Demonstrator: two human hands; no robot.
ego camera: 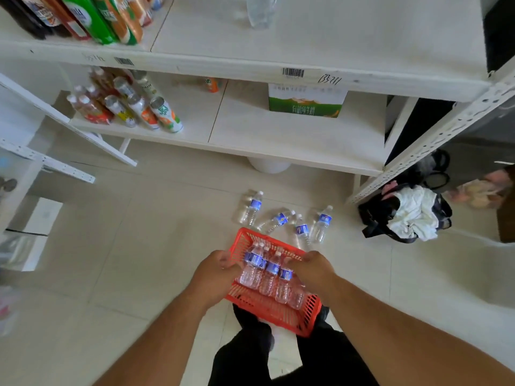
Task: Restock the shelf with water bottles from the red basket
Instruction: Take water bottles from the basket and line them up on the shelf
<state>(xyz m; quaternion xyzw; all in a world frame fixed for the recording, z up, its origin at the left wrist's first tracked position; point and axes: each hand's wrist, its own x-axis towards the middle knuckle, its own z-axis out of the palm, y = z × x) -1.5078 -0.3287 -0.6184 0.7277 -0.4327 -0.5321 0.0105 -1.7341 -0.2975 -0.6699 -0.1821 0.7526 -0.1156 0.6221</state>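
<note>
2 hands hold the red basket: left hand and right hand curl over opposite rims. 4 water bottles lie inside. Judged: carrying step; next, set it down and shelve onto the shelf.

Bright, even daylight, washed-out whites on shelf & floor. Shadows soft, faint. Wide-angle warp: shelf edges bow, uprights lean at 3 & 9 o'clock. Edges smeared, esp. 8–9 o'clock. Centre fairly sharp; clear bottle at 12 o'clock blurry, low contrast.
</note>
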